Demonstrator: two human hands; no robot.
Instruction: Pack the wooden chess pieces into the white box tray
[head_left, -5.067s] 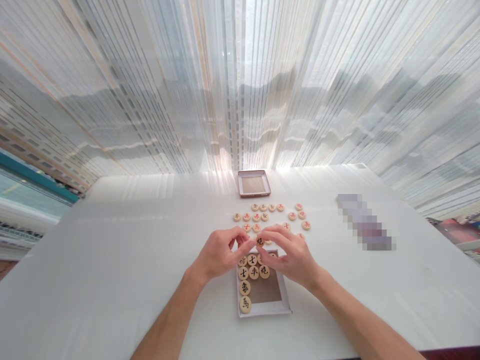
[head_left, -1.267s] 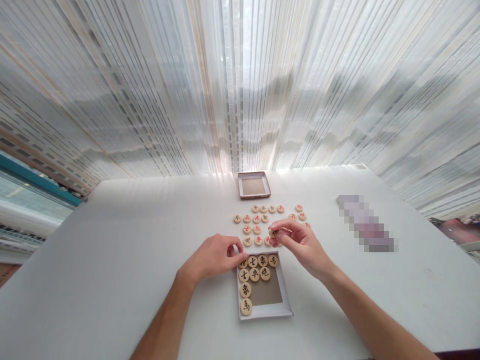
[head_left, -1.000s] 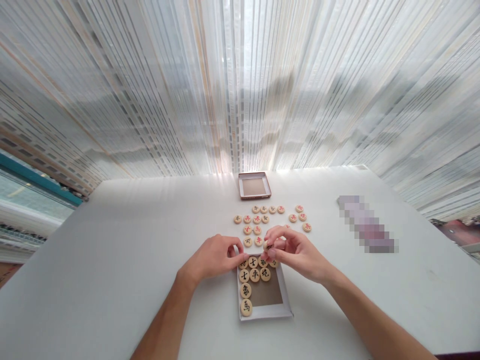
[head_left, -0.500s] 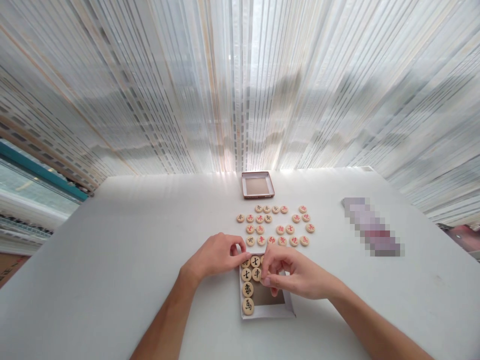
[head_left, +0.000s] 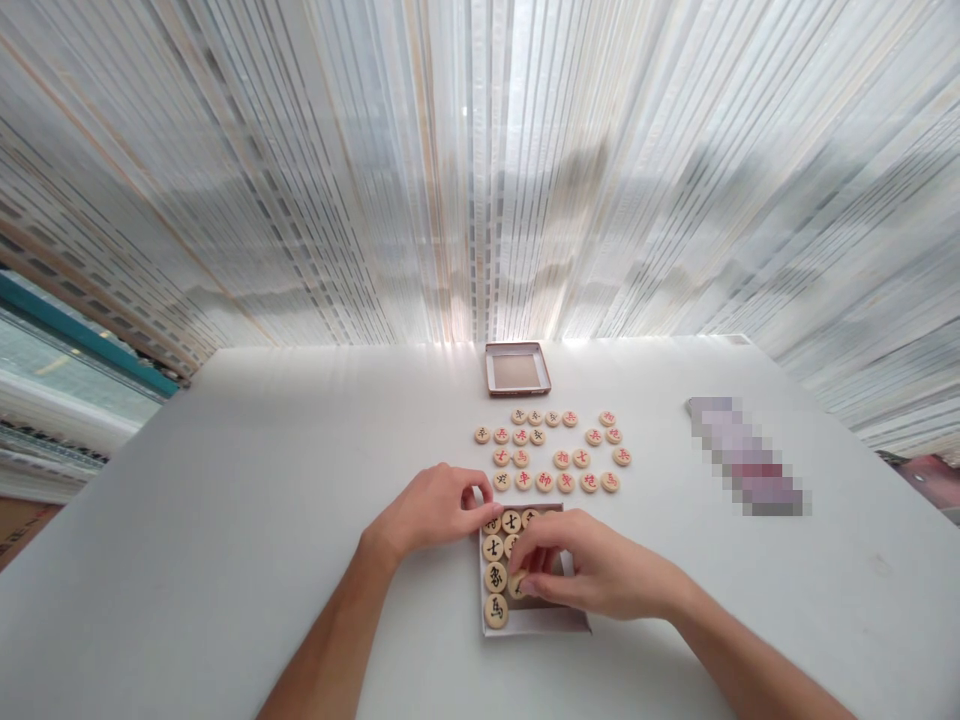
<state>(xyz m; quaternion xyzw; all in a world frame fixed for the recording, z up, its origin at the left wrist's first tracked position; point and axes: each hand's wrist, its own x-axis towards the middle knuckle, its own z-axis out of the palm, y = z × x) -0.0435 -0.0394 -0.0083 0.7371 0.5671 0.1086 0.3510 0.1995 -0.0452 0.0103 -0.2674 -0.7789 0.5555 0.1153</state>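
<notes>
An open shallow cardboard box point(head_left: 544, 622) lies in front of me, with several round wooden Chinese chess pieces point(head_left: 495, 611) with black characters along its left and far sides. My left hand point(head_left: 442, 510) has its fingers curled, with the thumb and forefinger closed on the box's far left corner. Low inside the box, my right hand point(head_left: 592, 565) pinches a Chinese chess piece point(head_left: 516, 585) in the second column, beside the left one. The right fingers cover some of the pieces and part of the box floor.
Beyond the box, loose chess pieces point(head_left: 544, 482) in red and black lie in uneven rows on the white table point(head_left: 262, 480). A second shallow box half point(head_left: 517, 392) sits behind them. To the right lies a pixelated oblong item point(head_left: 746, 455). Pale curtains point(head_left: 480, 200) hang along the far edge.
My right hand has moved nearer to me inside the box, carrying the piece to the second column. More pieces along the far side now show. The left hand stays at the corner.
</notes>
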